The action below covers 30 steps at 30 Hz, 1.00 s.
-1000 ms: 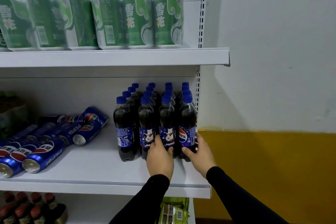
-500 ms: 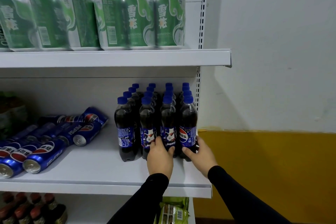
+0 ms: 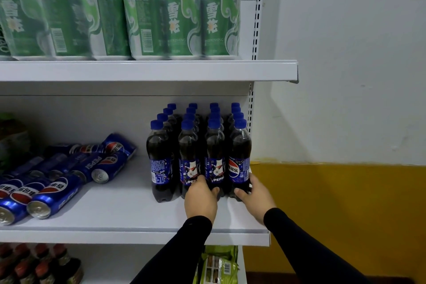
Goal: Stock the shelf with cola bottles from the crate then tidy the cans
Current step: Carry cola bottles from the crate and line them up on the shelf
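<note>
White middle shelf (image 3: 129,214), right end: Pepsi cola bottles (image 3: 200,152) stand four across, about four deep (rear rows partly hidden), roughly sixteen. Left hand (image 3: 201,200) and right hand (image 3: 253,196), fingers curled round front bottle bases. Stocking looks near done. Pepsi cans (image 3: 60,180) lie toppled, untidied, eight or so.

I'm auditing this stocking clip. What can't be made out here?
Head view:
- Crate: out of frame.
- Rear dark blue-capped cola bottles: bodies hidden by the front row.
- Left hand fingertips: hidden between bottles.
- Lying blue cola cans: cut off by the left edge.
- Upright green cans: blurred.
</note>
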Tool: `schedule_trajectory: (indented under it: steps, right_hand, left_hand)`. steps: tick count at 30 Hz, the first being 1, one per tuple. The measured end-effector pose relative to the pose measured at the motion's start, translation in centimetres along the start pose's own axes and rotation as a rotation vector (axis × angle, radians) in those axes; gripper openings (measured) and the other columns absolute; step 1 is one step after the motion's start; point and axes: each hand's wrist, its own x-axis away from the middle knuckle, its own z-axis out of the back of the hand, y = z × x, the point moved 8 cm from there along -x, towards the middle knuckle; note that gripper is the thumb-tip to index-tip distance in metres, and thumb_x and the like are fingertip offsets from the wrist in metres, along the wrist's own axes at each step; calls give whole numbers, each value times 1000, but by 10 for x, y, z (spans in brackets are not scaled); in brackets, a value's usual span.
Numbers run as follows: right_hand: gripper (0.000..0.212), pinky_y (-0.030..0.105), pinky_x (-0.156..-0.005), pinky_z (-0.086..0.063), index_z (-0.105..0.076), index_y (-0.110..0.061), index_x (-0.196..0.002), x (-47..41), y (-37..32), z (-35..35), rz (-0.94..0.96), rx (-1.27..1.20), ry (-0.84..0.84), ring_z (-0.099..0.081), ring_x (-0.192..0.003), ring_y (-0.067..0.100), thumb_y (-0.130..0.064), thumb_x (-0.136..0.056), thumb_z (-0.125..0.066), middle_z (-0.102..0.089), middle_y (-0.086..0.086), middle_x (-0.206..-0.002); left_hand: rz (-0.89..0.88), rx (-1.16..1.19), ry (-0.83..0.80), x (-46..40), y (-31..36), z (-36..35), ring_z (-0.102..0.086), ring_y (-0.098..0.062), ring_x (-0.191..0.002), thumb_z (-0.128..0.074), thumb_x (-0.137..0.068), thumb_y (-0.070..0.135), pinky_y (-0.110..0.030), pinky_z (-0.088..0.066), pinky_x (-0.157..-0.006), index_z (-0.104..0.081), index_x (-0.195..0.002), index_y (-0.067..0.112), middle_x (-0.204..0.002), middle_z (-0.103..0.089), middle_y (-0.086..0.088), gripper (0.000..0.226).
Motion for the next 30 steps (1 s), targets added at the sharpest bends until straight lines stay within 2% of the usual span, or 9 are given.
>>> schedule_trajectory:
  steps: [6,9,11,14,17,20,24,30]
  right_hand:
    - [44,38,-97,-50,-49,-27,-128,5,0,2,-10,-1,-16,-59,-111,18,-25,-88,-68,-62,-5,-118]
    - [66,37,-103,-44,-36,-19,-147,15,-1,21,-38,12,51,-48,-130,22,-40,-90,-64,-47,1,-146]
    - [72,37,-107,-40,-30,-18,-150,25,-4,41,-49,7,107,-43,-136,21,-47,-92,-60,-39,1,-153]
    - [66,30,-102,-41,-33,-17,-149,52,-5,81,-55,-46,219,-45,-134,18,-44,-94,-57,-40,1,-152]
    - [60,24,-95,-40,-36,-18,-148,97,-3,129,-68,-84,342,-47,-131,13,-41,-96,-55,-42,-1,-150]
    - [59,21,-91,-40,-38,-19,-147,166,13,186,-111,-76,533,-49,-120,5,-42,-96,-55,-47,-3,-145]
    - [55,21,-91,-40,-41,-21,-145,271,44,246,-216,-73,720,-50,-115,4,-42,-96,-54,-49,-8,-137]
    - [57,24,-95,-41,-41,-18,-145,435,113,319,-399,-53,977,-51,-126,13,-43,-95,-55,-48,-2,-144]
  left_hand:
    - [-25,7,9,4,7,12,-65,-24,-93,-66,-89,32,-32,-52,-76,-59,-105,12,-98,-69,-4,27]
    - [-146,124,24,6,36,30,-66,-19,-83,-59,-93,31,-31,-53,-73,-63,-99,15,-89,-70,0,18]
    - [-251,235,-11,10,63,39,-66,-15,-80,-58,-94,31,-30,-53,-74,-66,-95,17,-86,-70,3,16]
    - [-323,436,-131,19,100,33,-64,-12,-81,-60,-93,28,-24,-49,-74,-68,-96,16,-84,-68,6,14]
    - [-341,614,-339,37,136,4,-60,-7,-90,-58,-97,25,-11,-43,-74,-64,-108,16,-97,-66,5,16]
    - [-371,732,-551,76,173,-32,-57,-8,-97,-55,-98,22,0,-40,-73,-63,-111,16,-102,-64,4,16]
    - [-415,765,-764,143,204,-69,-58,-9,-106,-53,-99,31,-10,-40,-79,-61,-119,20,-113,-64,4,24]
    - [-544,653,-974,264,244,-105,-54,-10,-119,-48,-99,44,-31,-42,-101,-54,-132,26,-130,-57,8,38]
